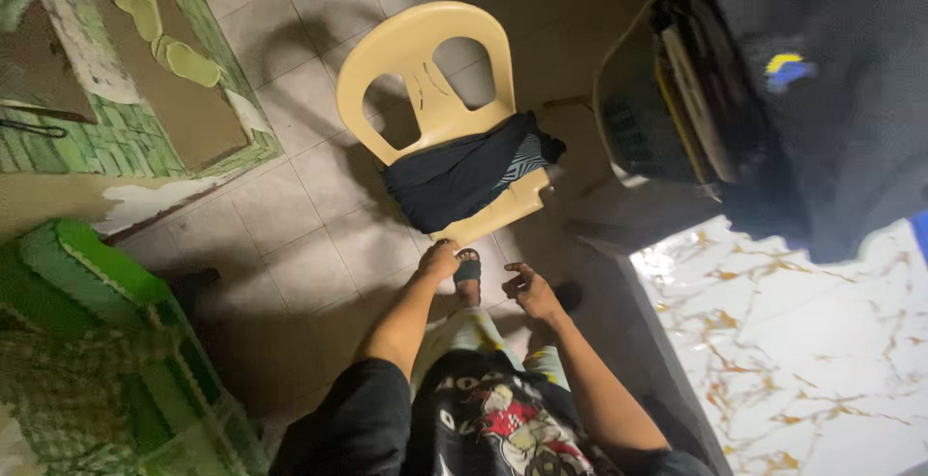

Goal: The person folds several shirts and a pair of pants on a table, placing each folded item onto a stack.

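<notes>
Nearest the lens comes the person's own black shirt (483, 428) with a cartoon print, cut off by the bottom edge, and from it two bare forearms reach forward. Left hand (440, 260) goes out to the front edge of the one cream plastic chair (425, 60), fingers curled down right at the seat rim; whether it grips or only touches is hard to tell. Right hand (530, 289) hangs just beside it, fingers loosely spread and clamped on nothing, a little apart from the chair. Between the two hands one foot in a dark sandal (468, 271) shows on the tiled floor (290, 234); the other foot is hidden. On the chair seat lies one dark cloth (464, 174), bunched, with a striped patch at its right end, draped across the seat and over its edge. To the right, one white marbled countertop (802, 341) with gold veins, cut off by the frame. To the left, one green woven cushion (87, 341), partly out of frame. Further right, a dark basket (657, 109) stuffed with flat things too dim to make out, half covered by a black garment (831, 99). Farthest off, top left, two pale green slippers (159, 27) lie on a brown mat (184, 99).
</notes>
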